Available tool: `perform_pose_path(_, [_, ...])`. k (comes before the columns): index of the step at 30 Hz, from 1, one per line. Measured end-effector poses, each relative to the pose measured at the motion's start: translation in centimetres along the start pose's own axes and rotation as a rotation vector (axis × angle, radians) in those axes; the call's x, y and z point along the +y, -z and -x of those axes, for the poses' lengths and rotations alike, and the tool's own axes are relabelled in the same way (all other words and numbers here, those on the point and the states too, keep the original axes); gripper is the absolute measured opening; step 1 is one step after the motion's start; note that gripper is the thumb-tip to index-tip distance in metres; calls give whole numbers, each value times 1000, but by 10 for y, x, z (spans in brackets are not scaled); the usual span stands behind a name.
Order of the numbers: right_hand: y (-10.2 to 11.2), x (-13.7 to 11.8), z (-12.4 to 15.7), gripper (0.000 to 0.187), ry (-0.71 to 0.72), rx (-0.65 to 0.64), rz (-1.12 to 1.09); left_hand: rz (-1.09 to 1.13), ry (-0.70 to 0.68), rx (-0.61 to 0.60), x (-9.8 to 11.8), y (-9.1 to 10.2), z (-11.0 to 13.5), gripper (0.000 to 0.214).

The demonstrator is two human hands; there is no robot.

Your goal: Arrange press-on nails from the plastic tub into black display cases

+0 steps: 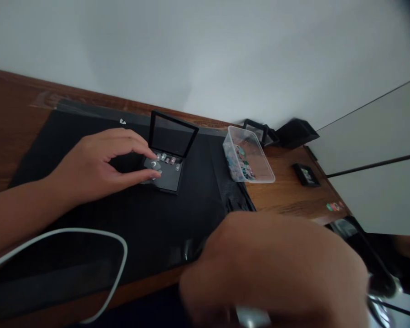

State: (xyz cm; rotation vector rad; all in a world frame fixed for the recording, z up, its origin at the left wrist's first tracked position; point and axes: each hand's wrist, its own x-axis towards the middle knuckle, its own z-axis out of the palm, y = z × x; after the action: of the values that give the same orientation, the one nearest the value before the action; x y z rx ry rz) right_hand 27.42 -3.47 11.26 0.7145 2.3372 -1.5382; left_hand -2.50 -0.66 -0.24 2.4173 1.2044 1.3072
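Note:
A small black hinged case [169, 183] stands with its lid raised on the black mat. Several small shiny pieces that look like press-on nails [172, 160] lie in its base. My left hand [99, 159] reaches in from the left, thumb and forefinger closed about a small grey piece with a white crescent [154, 165] at the case's left side. Its other fingers are mostly hidden. Near the camera, my right hand [276, 264] is curled and blurred, its fingertips out of sight. Beneath it shows a pale shiny thing [253, 316] too smeared to name.
Right of the case stands a clear plastic tub [259, 164] with colourful packets. Black frames or boxes [295, 132] are behind it, and a small black case [305, 175] lies farther right. A white cable [123, 248] loops across the front left. A wall rises behind the table.

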Motion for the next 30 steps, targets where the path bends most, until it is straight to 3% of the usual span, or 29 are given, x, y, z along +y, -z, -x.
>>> perform_pose_path(3, [31, 3, -4, 21, -31, -94, -60, -6, 12, -8, 0, -3, 1, 27])
perform_pose_path(6, [48, 33, -21, 23, -18, -147, -239, -21, -22, -38, 1, -10, 0, 27])
perform_pose_path(10, [45, 58, -37, 23, -15, -106, -246, -48, -81, -85, 2, -20, -4, 23])
perform_pose_path(15, [38, 51, -34, 24, -19, -79, -200, -72, -91, -156, -1, -26, -7, 23])
perform_pose_path(23, [36, 53, -33, 25, -6, -42, -184, -42, 39, -248, 3, -25, -6, 32])
perform_pose_path(30, [36, 51, -32, 22, -29, -3, -198, -77, -31, -242, 1, -26, -4, 25])
